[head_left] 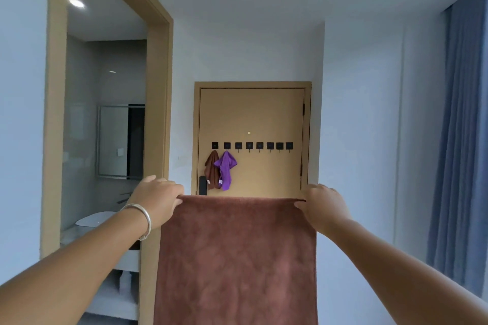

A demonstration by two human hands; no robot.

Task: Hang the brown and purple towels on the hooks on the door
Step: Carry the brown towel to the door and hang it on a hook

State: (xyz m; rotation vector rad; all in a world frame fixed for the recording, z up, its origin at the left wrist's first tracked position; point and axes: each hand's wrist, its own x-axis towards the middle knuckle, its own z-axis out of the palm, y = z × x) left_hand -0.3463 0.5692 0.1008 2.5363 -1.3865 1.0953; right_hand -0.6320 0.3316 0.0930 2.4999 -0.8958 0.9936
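Observation:
A large brown towel (237,258) hangs spread flat in front of me, held up by its top edge. My left hand (155,195) pinches its top left corner, and my right hand (323,203) pinches its top right corner. Ahead stands the tan door (250,118) with a row of several black hooks (260,145). A small brown towel (212,170) hangs from the leftmost hook. A purple towel (225,169) hangs from the second hook beside it. The other hooks are bare. The held towel hides the door's lower part.
An open bathroom doorway (105,126) with a tan frame lies to the left, with a mirror and sink inside. Blue curtains (459,140) hang at the right. A black door handle (202,185) sits at the door's left edge.

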